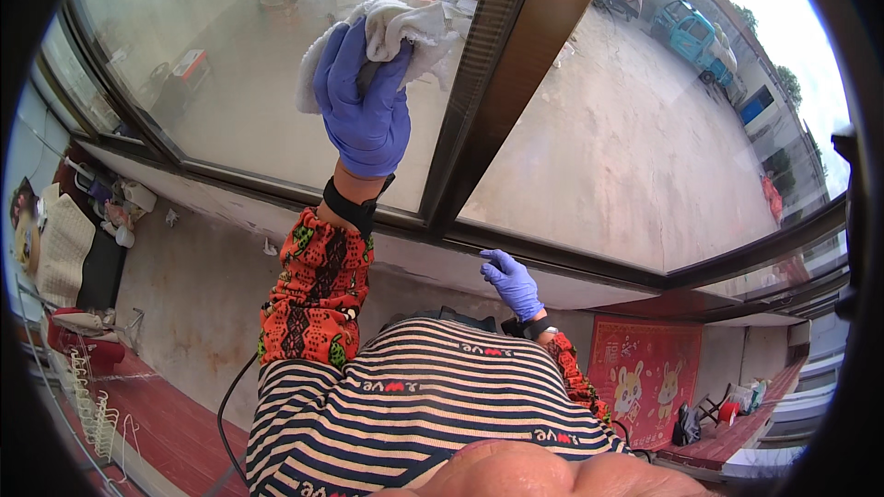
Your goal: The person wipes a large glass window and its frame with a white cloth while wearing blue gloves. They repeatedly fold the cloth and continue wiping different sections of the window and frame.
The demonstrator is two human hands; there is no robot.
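Note:
My left hand (366, 96), in a blue-purple glove, is raised against a window pane (255, 117) in a dark frame. Its fingers grip a bunched white cloth (404, 24) that spreads out around them at the glass. My right hand (512, 283), gloved the same way, is held low just in front of the bottom rail of the window frame (552, 259). Its fingers are partly bent and apart, with nothing seen in them. Both arms wear red patterned sleeve covers and dark wrist bands.
A dark upright (494, 83) divides the panes. Through the glass show a concrete yard and a blue vehicle (697, 34). Hangers (103, 421) and a quilted cloth (63, 248) are at lower left. At lower right are a red rabbit poster (646, 379) and a dark bag (687, 424).

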